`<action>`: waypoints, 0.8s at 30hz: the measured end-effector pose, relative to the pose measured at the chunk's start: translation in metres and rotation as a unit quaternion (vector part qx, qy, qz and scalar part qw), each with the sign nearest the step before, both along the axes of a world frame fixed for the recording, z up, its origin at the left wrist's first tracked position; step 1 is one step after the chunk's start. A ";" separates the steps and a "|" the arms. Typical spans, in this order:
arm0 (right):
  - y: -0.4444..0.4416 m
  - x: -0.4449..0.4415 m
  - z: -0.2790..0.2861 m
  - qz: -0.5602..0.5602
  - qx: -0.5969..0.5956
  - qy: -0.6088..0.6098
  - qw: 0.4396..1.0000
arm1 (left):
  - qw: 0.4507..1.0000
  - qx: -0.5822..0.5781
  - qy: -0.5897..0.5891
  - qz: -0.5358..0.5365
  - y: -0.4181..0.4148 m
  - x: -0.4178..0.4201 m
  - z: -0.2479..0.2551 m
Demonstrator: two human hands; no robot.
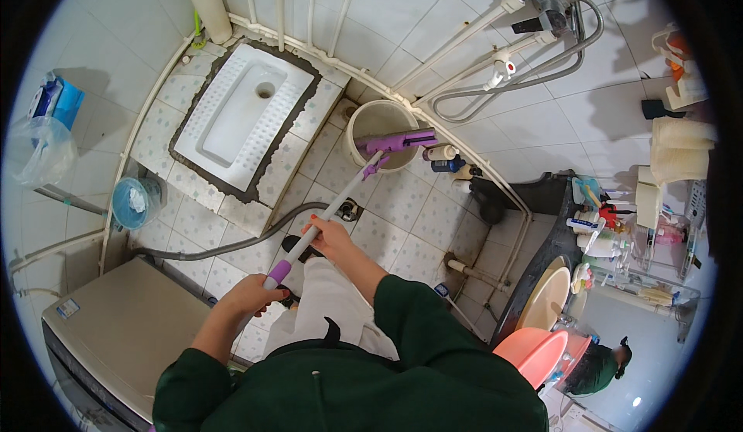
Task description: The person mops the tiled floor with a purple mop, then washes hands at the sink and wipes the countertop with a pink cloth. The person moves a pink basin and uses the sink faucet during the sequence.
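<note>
Both of my hands hold a sponge mop by its pale grey handle (pixel 345 195). My left hand (pixel 255 295) is closed round the lower end, by a purple grip sleeve (pixel 277 274). Farther up the pole, my right hand (pixel 328 236) has its fingers wrapped about it. The purple mop head (pixel 400 141) lies across the top of a whitish plastic bucket (pixel 354 152), partly over its rim. Whether it touches water in the bucket cannot be told.
A squat toilet (pixel 244 118) sits on a raised tiled step at the left. A grey drain hose (pixel 232 249) crosses the floor towards a floor drain (pixel 348 210). Bottles (pixel 447 164) stand right of the bucket. A washing machine (pixel 133 321), blue bin (pixel 130 202) and dark washbasin counter (pixel 537 258) flank me.
</note>
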State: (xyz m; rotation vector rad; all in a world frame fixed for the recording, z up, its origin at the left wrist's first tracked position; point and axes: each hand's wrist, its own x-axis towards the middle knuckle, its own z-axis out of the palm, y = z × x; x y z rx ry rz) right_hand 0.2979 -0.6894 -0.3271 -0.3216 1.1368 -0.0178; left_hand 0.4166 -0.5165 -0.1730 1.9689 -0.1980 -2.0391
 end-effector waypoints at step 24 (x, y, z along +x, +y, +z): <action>-0.187 0.023 -0.080 -0.002 -0.278 0.091 0.956 | 0.990 0.023 0.112 0.081 0.020 -0.005 0.089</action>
